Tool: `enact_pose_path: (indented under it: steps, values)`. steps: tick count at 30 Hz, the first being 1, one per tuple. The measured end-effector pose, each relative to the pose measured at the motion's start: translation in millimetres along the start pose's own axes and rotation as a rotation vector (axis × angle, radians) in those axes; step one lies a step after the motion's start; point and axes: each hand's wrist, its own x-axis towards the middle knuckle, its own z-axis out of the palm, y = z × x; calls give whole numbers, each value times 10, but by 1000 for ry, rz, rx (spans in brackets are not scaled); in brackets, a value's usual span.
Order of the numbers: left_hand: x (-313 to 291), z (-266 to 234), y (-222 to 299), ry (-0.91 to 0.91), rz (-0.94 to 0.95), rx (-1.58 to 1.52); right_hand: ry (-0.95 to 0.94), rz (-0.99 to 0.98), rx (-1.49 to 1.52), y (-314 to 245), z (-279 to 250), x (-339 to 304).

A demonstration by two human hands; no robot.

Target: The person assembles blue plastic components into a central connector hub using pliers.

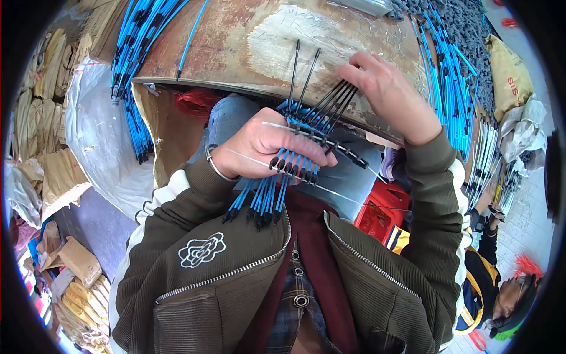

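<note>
My left hand (268,144) is closed round a fan of thin blue rods (295,159) with black joints, held above my lap at the table's edge. Black tips of the bundle hang below the hand towards my jacket. Thin metal wires (339,194) run crosswise through the row of black joints, sticking out on both sides. My right hand (386,88), raised over the table edge, pinches the upper ends of several black rods (337,106) that slant out of the bundle. Two other black rods (300,74) stand up free of my fingers. The right fingertips partly hide the ends they hold.
The worn wooden table (230,47) carries loose metal pins and a single blue rod (193,38). Bundles of blue rods lie at its left (138,47) and right (451,88). Dark grey parts (466,35) are heaped far right. A red plastic stool (383,209) and another person (501,295) are right.
</note>
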Motion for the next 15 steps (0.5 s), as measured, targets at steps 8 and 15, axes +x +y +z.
enact_pose_path:
  steps: [8, 15]
  values:
    - [42, -5, -12, -34, 149, 167, 37, 10, -14, 19, 54, 9]
    - [34, 25, 36, 34, -34, -124, 30, -13, 8, 42, 82, 44]
